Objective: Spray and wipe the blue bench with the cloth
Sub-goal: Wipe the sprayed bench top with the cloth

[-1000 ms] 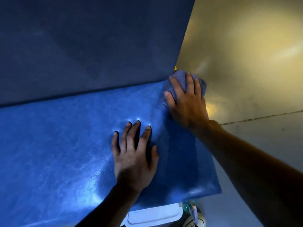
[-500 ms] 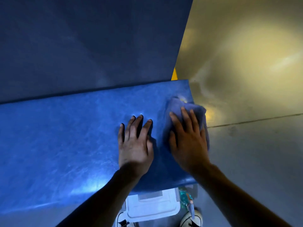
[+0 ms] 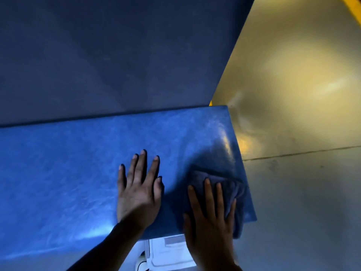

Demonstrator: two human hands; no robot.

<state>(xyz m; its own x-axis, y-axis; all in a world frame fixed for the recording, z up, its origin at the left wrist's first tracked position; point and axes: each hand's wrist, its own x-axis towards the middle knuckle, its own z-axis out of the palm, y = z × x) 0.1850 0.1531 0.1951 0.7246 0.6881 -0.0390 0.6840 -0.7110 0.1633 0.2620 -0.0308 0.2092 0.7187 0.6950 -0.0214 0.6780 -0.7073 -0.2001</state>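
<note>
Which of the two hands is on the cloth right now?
The right hand, pressing the dark blue cloth at the blue bench's right end. The left hand lies flat on bare bench surface.

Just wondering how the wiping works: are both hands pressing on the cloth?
No, only the right hand lies on the cloth; the left hand rests flat on the bare blue bench beside it.
</note>
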